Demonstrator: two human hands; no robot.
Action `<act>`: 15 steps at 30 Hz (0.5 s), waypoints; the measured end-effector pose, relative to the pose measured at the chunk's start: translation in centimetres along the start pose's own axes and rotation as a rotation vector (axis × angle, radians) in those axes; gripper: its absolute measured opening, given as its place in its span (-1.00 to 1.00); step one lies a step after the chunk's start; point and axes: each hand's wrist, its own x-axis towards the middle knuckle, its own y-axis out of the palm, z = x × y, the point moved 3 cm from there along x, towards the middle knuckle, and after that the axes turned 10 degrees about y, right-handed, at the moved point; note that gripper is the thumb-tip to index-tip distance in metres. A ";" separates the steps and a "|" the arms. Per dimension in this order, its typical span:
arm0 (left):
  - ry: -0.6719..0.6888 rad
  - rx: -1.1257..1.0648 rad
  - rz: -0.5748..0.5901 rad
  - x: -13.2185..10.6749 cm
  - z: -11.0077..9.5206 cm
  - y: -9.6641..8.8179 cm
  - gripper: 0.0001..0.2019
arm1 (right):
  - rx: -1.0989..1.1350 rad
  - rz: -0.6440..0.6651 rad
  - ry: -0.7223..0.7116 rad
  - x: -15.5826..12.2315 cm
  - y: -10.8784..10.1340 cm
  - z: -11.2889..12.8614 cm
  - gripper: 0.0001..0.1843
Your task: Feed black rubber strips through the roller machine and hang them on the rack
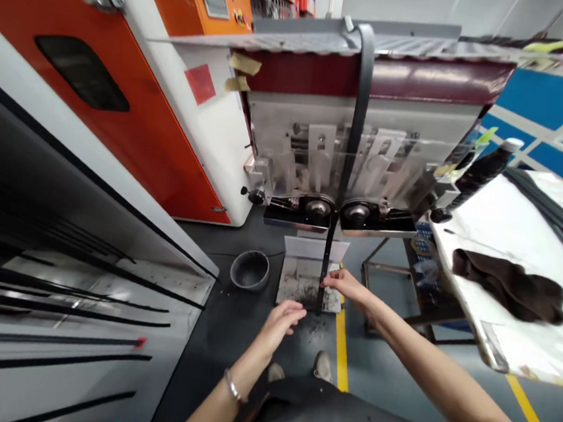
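A long black strip [359,112] runs down over the front of the machine [289,132], passes between its two round wheels and hangs below them. My right hand [341,283] pinches this strip near its lower end. My left hand [281,320] is a little lower and to the left, apart from the strip, its fingers loosely bent and holding nothing I can see. Two wheels, the left wheel [318,208] and the right wheel [357,213], sit side by side at the machine's lower edge. Beneath the strip lies a pale tray [287,284] strewn with dark crumbs.
A dark round bowl [250,271] stands on the floor left of the tray. At right, a white table [509,226] carries a dark brown cloth [513,286] and a dark bottle [484,171]. More black strips [63,309] lie along the left rack. An orange cabinet door [134,130] rises behind.
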 end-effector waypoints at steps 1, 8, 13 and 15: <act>-0.041 -0.052 0.035 0.3 0.3 0.5 -0.59 | 0.047 0.034 0.027 -0.6 0.6 -0.3 -0.79; -0.084 -0.204 0.076 1.1 1.7 2.8 -0.77 | 0.270 0.079 0.158 -3.3 3.4 -1.1 -0.83; -0.061 -0.187 0.067 1.1 2.6 2.7 -0.80 | 0.375 0.055 0.237 -3.6 4.4 -2.7 -0.81; -0.054 -0.176 0.073 0.9 2.8 2.5 -0.80 | 0.418 0.044 0.269 -4.0 4.7 -3.7 -0.72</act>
